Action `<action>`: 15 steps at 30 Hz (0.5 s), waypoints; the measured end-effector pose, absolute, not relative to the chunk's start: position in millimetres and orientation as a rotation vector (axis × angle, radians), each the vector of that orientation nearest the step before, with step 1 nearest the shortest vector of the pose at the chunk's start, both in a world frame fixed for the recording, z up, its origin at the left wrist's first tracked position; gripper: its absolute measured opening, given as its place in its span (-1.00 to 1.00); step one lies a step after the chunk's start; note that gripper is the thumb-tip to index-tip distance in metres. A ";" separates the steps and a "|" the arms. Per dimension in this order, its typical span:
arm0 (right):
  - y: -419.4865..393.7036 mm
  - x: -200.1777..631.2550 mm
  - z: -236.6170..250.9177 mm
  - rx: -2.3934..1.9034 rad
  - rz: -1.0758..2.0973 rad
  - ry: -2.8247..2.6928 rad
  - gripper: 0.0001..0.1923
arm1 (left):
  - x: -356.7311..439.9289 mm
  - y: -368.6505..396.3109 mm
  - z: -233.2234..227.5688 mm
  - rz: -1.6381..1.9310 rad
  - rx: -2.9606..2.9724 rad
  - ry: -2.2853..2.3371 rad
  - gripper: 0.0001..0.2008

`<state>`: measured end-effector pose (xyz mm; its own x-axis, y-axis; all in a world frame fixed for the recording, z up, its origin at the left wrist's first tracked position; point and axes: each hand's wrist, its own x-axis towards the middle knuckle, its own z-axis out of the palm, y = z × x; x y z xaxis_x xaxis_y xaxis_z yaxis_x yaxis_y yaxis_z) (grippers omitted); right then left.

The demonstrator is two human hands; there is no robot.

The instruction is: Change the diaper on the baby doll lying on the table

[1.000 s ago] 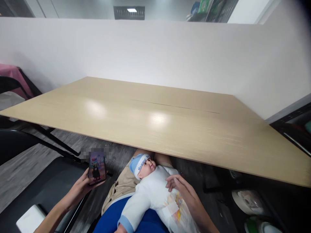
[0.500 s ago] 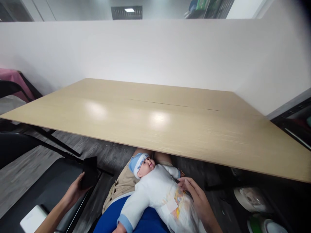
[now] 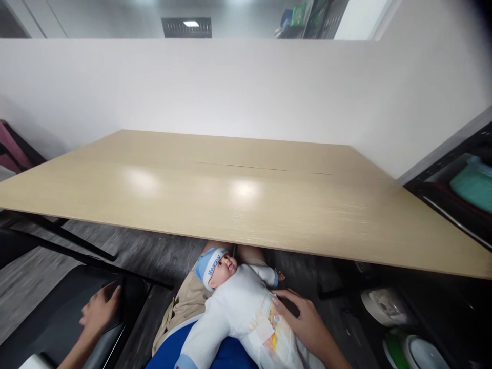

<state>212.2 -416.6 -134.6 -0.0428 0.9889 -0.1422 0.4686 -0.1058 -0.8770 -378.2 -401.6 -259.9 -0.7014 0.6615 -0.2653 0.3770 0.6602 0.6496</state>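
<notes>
A baby doll (image 3: 238, 297) in a white top and blue-and-white cap (image 3: 209, 266) lies face up across my lap, its head toward the table. Around its lower body is a white diaper (image 3: 282, 341) with an orange printed patch. My right hand (image 3: 303, 318) rests on the diaper's right side near the waist, thumb and fingers apart. On the left, my left hand (image 3: 99, 309) is low over the black chair seat (image 3: 49, 312), fingers curled. A dark phone (image 3: 117, 312) shows only in part behind it and blends with the seat.
A wooden table (image 3: 215, 200) spans the view ahead, its near edge above my knees. At lower left a white object (image 3: 34, 362) sits on the chair. Round containers (image 3: 417, 351) stand at lower right, below a dark shelf with a green item (image 3: 474, 184).
My left hand has lowered the phone from upright toward the chair seat and turned over. My right hand's fingers have spread along the diaper's side. The view has shifted slightly right.
</notes>
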 end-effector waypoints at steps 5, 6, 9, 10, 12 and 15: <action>-407.0 223.1 -138.4 -1.602 1.061 -1.652 -0.63 | -208.7 -383.0 -143.8 1.026 1.494 1.475 -0.71; -403.8 227.7 -141.9 -1.612 1.038 -1.645 -0.62 | -174.7 -383.1 -121.1 0.905 1.660 1.229 -0.71; -394.1 242.2 -151.0 -1.680 0.914 -1.601 -0.63 | -94.0 -380.1 -81.4 0.561 2.062 0.657 -0.62; -392.0 244.9 -151.8 -1.697 0.874 -1.602 -0.64 | -75.3 -376.8 -79.3 0.491 2.146 0.573 -0.57; -391.4 243.0 -148.5 -1.679 0.850 -1.651 -0.66 | -49.2 -368.3 -87.0 0.389 2.302 0.460 -0.53; -399.4 221.7 -133.5 -1.506 0.979 -1.789 -0.64 | -33.3 -358.9 -104.1 0.332 2.427 0.378 -0.63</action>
<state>221.7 -399.4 -133.5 -0.1786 0.9838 -0.0157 0.5438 0.0854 -0.8349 -33.3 -358.9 -104.1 0.9264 0.3495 0.1403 0.1848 -0.7465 0.6392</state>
